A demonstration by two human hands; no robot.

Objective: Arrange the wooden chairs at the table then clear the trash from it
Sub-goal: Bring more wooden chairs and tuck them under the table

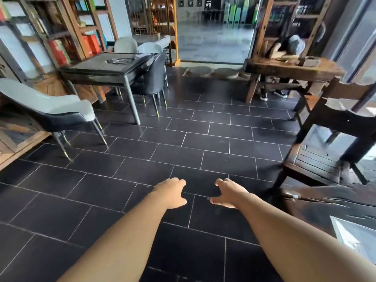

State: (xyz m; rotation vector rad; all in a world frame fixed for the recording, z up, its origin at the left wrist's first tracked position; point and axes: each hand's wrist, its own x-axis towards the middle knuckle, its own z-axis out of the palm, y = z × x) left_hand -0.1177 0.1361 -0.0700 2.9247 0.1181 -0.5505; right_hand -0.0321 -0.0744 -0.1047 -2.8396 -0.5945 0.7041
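- Both arms stretched fwd over the dark tiled floor (pixel 183 139), nothing in either hand.
- Left hand (pixel 172 193): palm down, fingers loosely curled, thumb out toward the right, empty.
- Right hand (pixel 228 193): palm down, fingers spread a bit and bent, thumb pointing left, empty.
- Hands near each other but apart, w/ a gap of bare tile between.
- Wooden chair (pixel 333 143) stands at the right, dark slatted seat and tall back, blurred; well apart from both hands.
- Dark wooden table (pixel 335 202) edge shows near right, just below the chair; can't tell if trash is on it.
- Far left: grey table (pixel 105 71) w/ padded chairs.
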